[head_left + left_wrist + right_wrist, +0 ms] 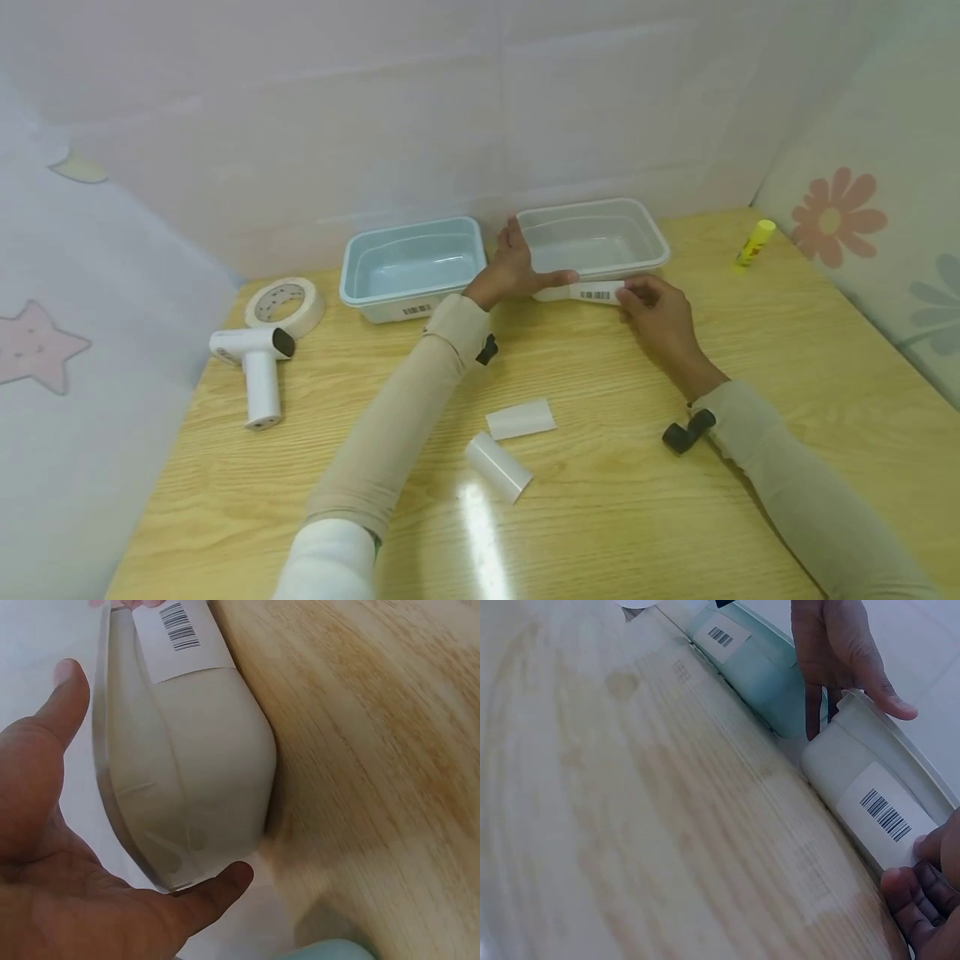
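The worktop (600, 517) is pale yellowish wood with visible grain, and its surface throws back a bright streak of light near the middle of the near side. Along the far edge stand two open rectangular tubs, a light blue tub (412, 250) on the left and a white tub (592, 225) just to its right. To the far left lies a tape roll (311, 310), with a white gun-shaped device (259, 367) directly on its near side. A yellow glue stick (752, 246) sits at the far right. Near the centre are a flat white slip (521, 419) and, just nearer, a curled white slip (498, 467).
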Demonstrator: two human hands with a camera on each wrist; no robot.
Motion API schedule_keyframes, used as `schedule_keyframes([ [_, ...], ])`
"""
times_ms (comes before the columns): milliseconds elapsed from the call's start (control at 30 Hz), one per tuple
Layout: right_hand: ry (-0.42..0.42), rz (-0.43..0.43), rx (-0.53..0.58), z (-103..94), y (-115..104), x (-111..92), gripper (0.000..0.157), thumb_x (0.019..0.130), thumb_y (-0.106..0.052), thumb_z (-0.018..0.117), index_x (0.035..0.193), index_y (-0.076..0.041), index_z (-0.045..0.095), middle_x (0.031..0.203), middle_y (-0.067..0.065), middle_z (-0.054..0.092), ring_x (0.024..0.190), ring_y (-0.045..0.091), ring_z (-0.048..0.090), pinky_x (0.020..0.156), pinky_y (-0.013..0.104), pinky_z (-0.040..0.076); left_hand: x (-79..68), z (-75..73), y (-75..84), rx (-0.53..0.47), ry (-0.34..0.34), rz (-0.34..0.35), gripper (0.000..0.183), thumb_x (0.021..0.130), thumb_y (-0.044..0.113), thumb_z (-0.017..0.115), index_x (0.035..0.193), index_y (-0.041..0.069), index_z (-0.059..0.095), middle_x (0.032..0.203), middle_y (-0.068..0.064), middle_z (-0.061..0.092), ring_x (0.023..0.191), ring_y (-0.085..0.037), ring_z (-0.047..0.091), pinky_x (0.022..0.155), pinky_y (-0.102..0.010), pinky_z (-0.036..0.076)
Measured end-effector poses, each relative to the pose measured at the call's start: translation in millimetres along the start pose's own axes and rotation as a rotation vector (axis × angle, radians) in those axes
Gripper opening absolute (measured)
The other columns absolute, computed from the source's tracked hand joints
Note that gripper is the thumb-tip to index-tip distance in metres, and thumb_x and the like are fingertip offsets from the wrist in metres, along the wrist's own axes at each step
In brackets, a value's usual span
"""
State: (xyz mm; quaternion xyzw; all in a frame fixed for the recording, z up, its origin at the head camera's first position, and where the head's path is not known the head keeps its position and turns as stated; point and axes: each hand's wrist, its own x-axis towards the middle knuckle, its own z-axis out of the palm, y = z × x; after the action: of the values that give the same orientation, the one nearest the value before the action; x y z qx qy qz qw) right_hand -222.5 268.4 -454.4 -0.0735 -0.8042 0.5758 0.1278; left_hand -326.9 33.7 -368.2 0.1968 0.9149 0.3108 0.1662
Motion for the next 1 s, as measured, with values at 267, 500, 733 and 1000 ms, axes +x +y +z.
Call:
schedule_keyframes([
  [267, -0.005, -0.024, 0.016, 1.8, -2.3, 0.7, 0.031, 0.098, -0.03, 0.067, 0.112, -0.003, 0.065, 0.101, 0.019, 0.065, 0.085, 0.028, 0.066, 0.072, 0.027, 0.058, 6.7, 2.7, -10.2, -0.03, -0.053, 0.002, 0.145, 0.072, 0.079, 0.07, 0.154, 0.012, -0.03, 0.164, -0.02, -0.017, 0.151, -0.035, 0.01, 0.117, -0.046, 0.027],
  [500, 0.043, -0.025, -0.011, 4.2, -1.0, 2.9, 0.029, 0.097, -0.029, 0.069, 0.109, -0.003, 0.067, 0.098, 0.017, 0.068, 0.083, 0.026, 0.068, 0.069, 0.025, 0.057, 8.0, 3.0, -7.1, -0.035, -0.088, -0.03, 0.144, 0.073, 0.079, 0.069, 0.152, 0.015, -0.033, 0.165, -0.017, -0.019, 0.151, -0.034, 0.012, 0.117, -0.045, 0.027],
  [733, 0.096, -0.025, -0.009, 9.8, 0.7, 4.1, 0.036, 0.092, -0.036, 0.075, 0.106, -0.004, 0.068, 0.093, 0.014, 0.07, 0.078, 0.022, 0.07, 0.067, 0.026, 0.058, 6.1, 3.4, -7.1, -0.057, -0.101, -0.022, 0.142, 0.075, 0.076, 0.07, 0.152, 0.016, -0.033, 0.164, -0.014, -0.022, 0.15, -0.034, 0.017, 0.116, -0.046, 0.03],
  [1000, 0.128, -0.01, 0.02, 12.5, -0.4, 5.0, 0.04, 0.09, -0.039, 0.076, 0.106, -0.002, 0.069, 0.094, 0.015, 0.07, 0.078, 0.023, 0.071, 0.068, 0.028, 0.059, 5.5, 2.1, -6.4, -0.056, -0.094, -0.012, 0.141, 0.076, 0.075, 0.07, 0.152, 0.015, -0.032, 0.164, -0.016, -0.02, 0.151, -0.034, 0.012, 0.117, -0.046, 0.027],
])
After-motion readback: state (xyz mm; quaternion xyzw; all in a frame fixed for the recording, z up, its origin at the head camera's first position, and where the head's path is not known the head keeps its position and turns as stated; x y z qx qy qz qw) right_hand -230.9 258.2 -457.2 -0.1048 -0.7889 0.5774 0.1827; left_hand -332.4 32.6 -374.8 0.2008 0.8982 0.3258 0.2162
